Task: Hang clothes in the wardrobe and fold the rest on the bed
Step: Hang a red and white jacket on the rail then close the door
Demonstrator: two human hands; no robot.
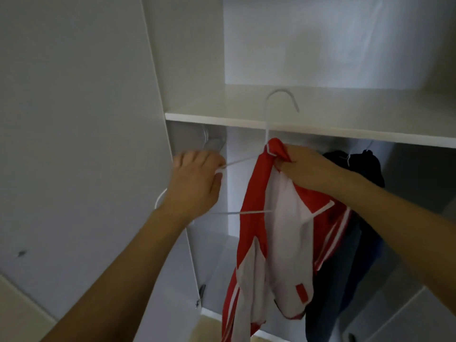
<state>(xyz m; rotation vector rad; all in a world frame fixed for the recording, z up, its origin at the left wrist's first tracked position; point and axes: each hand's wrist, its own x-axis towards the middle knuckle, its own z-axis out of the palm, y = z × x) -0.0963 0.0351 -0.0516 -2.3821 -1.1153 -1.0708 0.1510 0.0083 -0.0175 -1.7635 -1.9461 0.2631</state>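
Note:
A red and white jacket (278,233) hangs partly on a white hanger (267,119) in front of the open white wardrobe (320,129). My left hand (195,183) grips the hanger's left end. My right hand (308,169) pinches the jacket's collar at the hanger's neck. The hook points up, level with the shelf edge and free of any rail. A dark garment (355,169) hangs on another hanger at the right, behind my right arm.
The open wardrobe door (74,144) fills the left side. A shelf (345,107) sits above the hanging space. A rail bracket (212,141) shows at the upper left inside. The wardrobe floor (222,314) lies below.

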